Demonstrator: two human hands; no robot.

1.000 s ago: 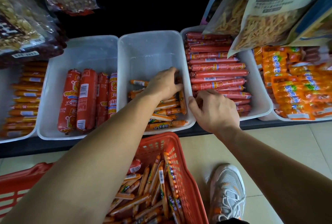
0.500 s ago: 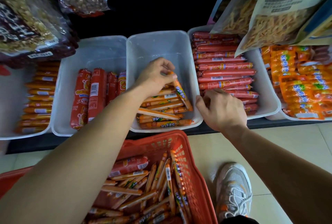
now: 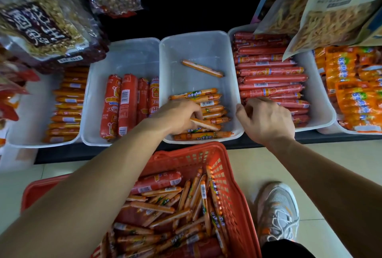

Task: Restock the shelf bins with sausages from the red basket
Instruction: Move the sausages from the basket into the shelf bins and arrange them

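Note:
The red basket sits on the floor below the shelf, full of thin orange sausages and a few thick red ones. My left hand is inside the middle white bin, fingers closed on a thin orange sausage lying across the stacked row there. One loose orange sausage lies alone at the back of that bin. My right hand rests on the bin's right rim, fingers curled over the edge toward the red sausages.
A bin of thick red sausages stands to the left, a bin of long red sausages to the right. Orange packs fill the far right bin. Snack bags hang overhead. My shoe stands beside the basket.
My left hand dropped from the bin's middle to its front pile, now holding a sausage. A single sausage now lies at the bin's back. My right hand shifted slightly along the rim.

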